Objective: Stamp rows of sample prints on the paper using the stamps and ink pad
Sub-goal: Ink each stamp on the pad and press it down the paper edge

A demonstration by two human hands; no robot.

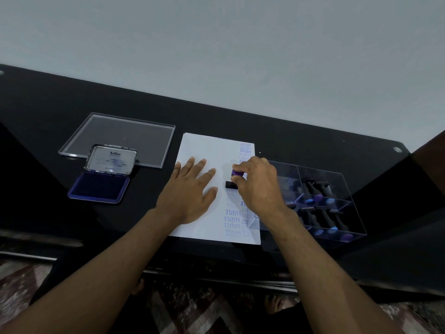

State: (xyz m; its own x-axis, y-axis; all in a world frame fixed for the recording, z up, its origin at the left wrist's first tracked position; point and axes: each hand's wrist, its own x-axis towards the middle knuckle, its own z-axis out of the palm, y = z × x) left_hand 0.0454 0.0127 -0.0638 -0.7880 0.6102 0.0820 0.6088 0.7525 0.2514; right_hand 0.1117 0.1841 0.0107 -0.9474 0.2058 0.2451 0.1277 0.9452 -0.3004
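Left hand point(190, 189) lies flat, fingers spread, pinning paper point(204, 145) at frame centre so right hand point(258, 183), pinching purple-knobbed stamp point(234, 178), prints squarely beside existing SAMPLE rows point(234, 213).

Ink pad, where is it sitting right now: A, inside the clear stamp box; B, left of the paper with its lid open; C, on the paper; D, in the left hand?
B: the ink pad lies open on the table, left of the paper; the left hand presses the paper.
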